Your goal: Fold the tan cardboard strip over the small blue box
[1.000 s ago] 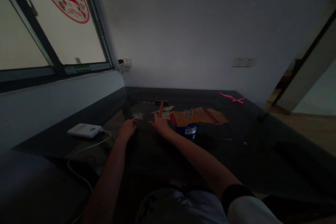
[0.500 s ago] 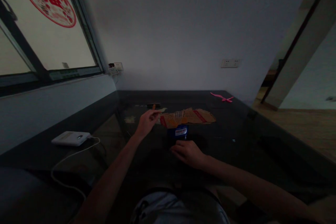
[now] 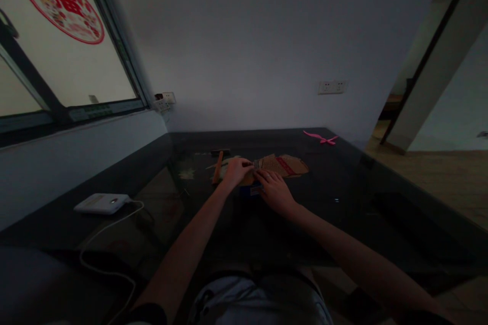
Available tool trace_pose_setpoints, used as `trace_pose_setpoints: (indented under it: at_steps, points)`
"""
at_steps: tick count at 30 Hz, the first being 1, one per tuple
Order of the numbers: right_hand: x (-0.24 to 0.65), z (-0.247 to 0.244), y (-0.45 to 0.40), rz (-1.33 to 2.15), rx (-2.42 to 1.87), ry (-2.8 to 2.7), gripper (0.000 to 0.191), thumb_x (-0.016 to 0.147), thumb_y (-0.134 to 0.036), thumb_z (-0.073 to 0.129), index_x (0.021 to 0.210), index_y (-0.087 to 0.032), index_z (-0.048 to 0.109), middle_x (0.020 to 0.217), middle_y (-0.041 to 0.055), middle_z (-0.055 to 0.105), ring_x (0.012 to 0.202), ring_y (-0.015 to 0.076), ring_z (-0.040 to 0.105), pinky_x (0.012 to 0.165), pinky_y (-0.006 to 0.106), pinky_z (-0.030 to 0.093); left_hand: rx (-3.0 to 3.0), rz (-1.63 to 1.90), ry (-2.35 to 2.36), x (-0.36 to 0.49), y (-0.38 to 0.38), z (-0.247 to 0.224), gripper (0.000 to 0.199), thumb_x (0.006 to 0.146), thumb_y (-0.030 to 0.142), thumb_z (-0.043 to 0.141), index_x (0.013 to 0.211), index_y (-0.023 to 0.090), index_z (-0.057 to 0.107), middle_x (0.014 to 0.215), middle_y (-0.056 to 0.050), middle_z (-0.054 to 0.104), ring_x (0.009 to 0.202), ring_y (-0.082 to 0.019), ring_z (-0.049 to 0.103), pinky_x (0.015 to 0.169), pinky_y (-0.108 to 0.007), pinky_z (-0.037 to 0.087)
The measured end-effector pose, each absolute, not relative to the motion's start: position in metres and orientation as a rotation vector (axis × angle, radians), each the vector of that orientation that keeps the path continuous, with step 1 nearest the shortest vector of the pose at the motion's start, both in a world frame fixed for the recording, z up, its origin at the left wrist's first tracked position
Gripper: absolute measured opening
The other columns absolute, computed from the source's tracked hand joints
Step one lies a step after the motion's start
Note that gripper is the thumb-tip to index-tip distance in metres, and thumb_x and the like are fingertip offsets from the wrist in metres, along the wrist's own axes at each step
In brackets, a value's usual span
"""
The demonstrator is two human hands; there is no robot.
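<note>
A brown cardboard piece (image 3: 286, 165) with red bands and dark print rests over a blue container (image 3: 249, 191), which is mostly hidden. My left hand (image 3: 235, 171) is on the left part of the cardboard, thumb and fingers pinched together; what they hold, if anything, is too small and dark to name. Close to its right, my right hand (image 3: 277, 192) lays its fingers flat on the cardboard's near edge, above the container. An orange-brown strip (image 3: 218, 167) stands out just left of my left hand, beside a pale, thin edge.
On the dark glossy table (image 3: 328, 223) a white power bank (image 3: 102, 203) with a white cable lies at the left. A pink ribbon-like item (image 3: 322, 138) is at the far right. Pale scraps (image 3: 186, 173) and a small dark object (image 3: 221, 153) lie left of the cardboard.
My left hand has moved right onto the cardboard, uncovering more of the orange-brown strip. My right hand has risen from in front of the blue container to the cardboard's near edge, its fingers now extended.
</note>
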State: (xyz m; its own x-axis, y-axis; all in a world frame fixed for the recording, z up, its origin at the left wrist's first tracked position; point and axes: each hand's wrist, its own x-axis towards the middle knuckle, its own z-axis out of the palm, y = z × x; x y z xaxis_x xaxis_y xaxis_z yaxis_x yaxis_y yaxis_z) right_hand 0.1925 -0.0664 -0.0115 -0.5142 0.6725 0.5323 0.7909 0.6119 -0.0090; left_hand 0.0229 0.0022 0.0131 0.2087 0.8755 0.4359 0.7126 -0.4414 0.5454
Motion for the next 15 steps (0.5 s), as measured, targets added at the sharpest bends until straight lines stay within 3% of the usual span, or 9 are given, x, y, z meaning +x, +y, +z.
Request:
trace_pose_setpoints:
  at_steps: [11, 15]
  points:
    - [0.191, -0.014, -0.067, -0.390, -1.202, -2.381, 0.043, 0.087, -0.016, 0.043, 0.130, -0.015, 0.051, 0.131, 0.0104, 0.055, 0.117, 0.0244, 0.045, 0.099, 0.038, 0.032, 1.937, 1.363, 1.332, 0.017, 0.008, 0.013, 0.022, 0.077, 0.033, 0.060, 0.076, 0.014, 0.070, 0.078, -0.007, 0.071, 0.073, -0.019, 0.064, 0.069, -0.029, 0.049]
    - [0.193, -0.017, -0.066, -0.410, -1.200, -2.381, 0.045, 0.087, -0.015, 0.042, 0.132, -0.015, 0.049, 0.133, 0.0101, 0.054, 0.118, 0.0240, 0.044, 0.100, 0.038, 0.032, 1.838, 1.566, 1.252, -0.011, 0.005, 0.016, 0.026, 0.077, 0.036, 0.058, 0.081, 0.013, 0.069, 0.085, -0.008, 0.072, 0.079, -0.018, 0.066, 0.076, -0.028, 0.050]
